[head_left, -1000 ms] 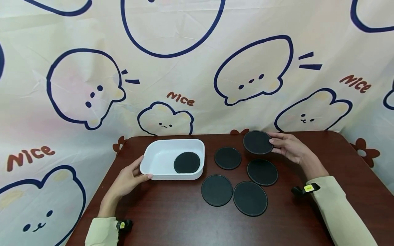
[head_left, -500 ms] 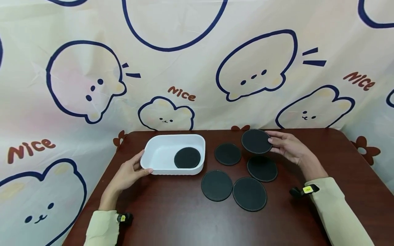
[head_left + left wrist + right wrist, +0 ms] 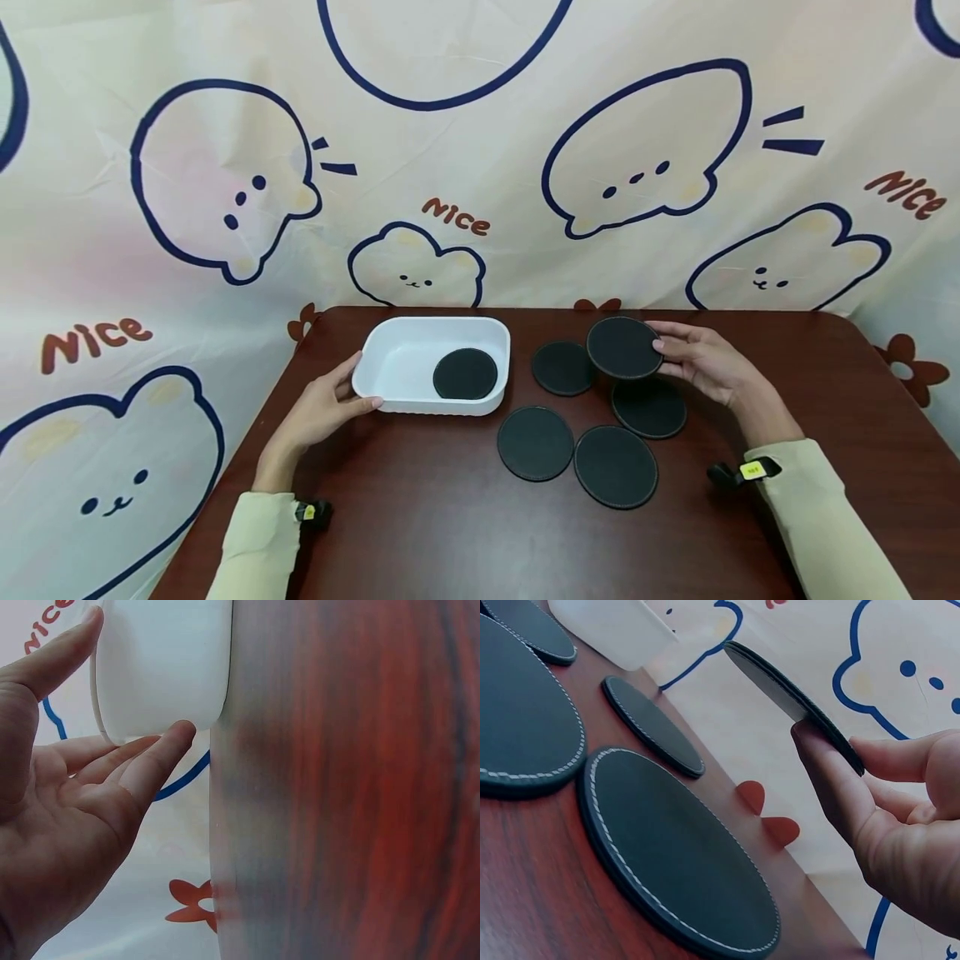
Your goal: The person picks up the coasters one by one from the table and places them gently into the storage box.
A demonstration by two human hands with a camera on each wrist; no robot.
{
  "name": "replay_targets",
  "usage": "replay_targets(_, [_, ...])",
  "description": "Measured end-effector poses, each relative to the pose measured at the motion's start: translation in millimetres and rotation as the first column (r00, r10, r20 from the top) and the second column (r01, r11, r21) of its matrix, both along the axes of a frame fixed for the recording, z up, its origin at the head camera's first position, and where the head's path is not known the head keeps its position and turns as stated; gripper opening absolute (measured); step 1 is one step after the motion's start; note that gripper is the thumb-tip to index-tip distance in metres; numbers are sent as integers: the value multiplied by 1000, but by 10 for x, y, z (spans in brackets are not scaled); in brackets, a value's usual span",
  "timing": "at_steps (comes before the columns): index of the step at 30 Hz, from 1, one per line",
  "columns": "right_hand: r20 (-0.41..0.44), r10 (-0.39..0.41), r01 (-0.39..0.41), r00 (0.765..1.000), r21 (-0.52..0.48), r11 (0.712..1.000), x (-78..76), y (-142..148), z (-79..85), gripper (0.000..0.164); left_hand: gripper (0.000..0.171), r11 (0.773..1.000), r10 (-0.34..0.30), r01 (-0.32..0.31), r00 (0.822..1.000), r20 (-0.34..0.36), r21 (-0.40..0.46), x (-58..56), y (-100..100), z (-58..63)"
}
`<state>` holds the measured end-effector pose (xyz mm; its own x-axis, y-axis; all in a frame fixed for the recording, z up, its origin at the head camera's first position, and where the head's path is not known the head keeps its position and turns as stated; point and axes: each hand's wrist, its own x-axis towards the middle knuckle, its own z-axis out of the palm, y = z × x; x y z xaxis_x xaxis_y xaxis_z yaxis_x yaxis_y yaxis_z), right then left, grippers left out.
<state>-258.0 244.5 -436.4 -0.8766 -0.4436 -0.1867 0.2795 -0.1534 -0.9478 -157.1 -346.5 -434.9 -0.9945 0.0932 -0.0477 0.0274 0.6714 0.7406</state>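
My left hand [image 3: 322, 408] grips the left end of a white plastic tray [image 3: 397, 367], thumb at its near side and fingers around the end. Inside the tray, toward its right, lies a round black coaster [image 3: 465, 373]. My right hand [image 3: 701, 358] pinches another black coaster [image 3: 624, 347] by its right edge, thumb on one face and fingers on the other. In the right wrist view this held coaster [image 3: 795, 697] is tilted and raised above the table. Beneath it, partly covered in the head view, lies a coaster [image 3: 649, 408] with pale edge stitching.
Several coasters lie flat on the dark brown wooden table [image 3: 420, 508], among them one coaster [image 3: 562, 367] right of the tray and two nearer ones, a left coaster [image 3: 535, 444] and a right coaster [image 3: 616, 467]. A cartoon-printed cloth [image 3: 517, 275] hangs behind the table.
The held coaster has shifted slightly left and nearer, and now overlaps the table coasters in the head view. My left hand keeps its grip on the tray. The head view has tilted slightly.
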Motion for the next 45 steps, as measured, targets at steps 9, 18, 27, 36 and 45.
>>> replay_targets(9, [-11, 18, -18, 1000, -9, 1000, 44, -112, -7, 71, 103, 1000, 9, -9, 1000, 11, -13, -30, 10, 6])
replay_targets(18, [-46, 58, -59, 997, -35, 998, 69, -281, -50, 62, 102, 1000, 9, -9, 1000, 9, -13, -31, 18, 6])
replay_targets(27, [-36, 81, -81, 996, -18, 997, 86, -490, -42, 65, 101, 1000, -4, 4, 1000, -11, -19, -18, 26, 2])
replay_targets(36, [-36, 76, -76, 996, -5, 997, 72, -647, -10, 62, 102, 1000, 11, -12, 999, 33, 7, -30, 67, 16])
replay_targets(45, [-35, 71, -71, 997, -18, 997, 63, -811, 20, 58, 102, 1000, 17, -17, 999, 30, -13, -21, 77, 28])
